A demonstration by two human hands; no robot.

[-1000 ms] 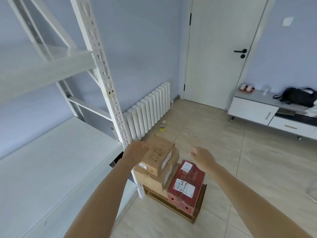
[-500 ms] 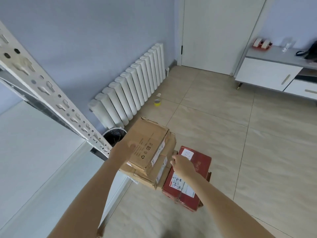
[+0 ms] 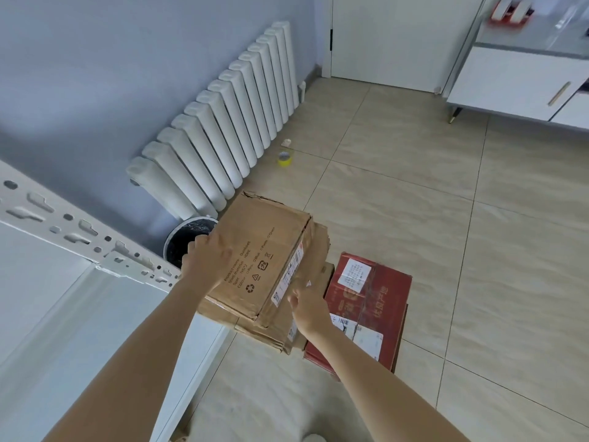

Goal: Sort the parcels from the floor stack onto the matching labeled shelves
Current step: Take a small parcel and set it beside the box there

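Since before, both hands [image 3: 255, 282] closed in, gripping the top box's [image 3: 261, 253] sides, long axis toward the radiator [image 3: 223, 122].

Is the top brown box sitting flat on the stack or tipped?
Tipped: the top brown box sits askew, its corners overhanging the box beneath, both hands gripping its sides.

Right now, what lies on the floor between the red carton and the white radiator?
In the head view, the stacked brown cardboard boxes stand between the red carton and the white radiator; both hands hold the top brown box.
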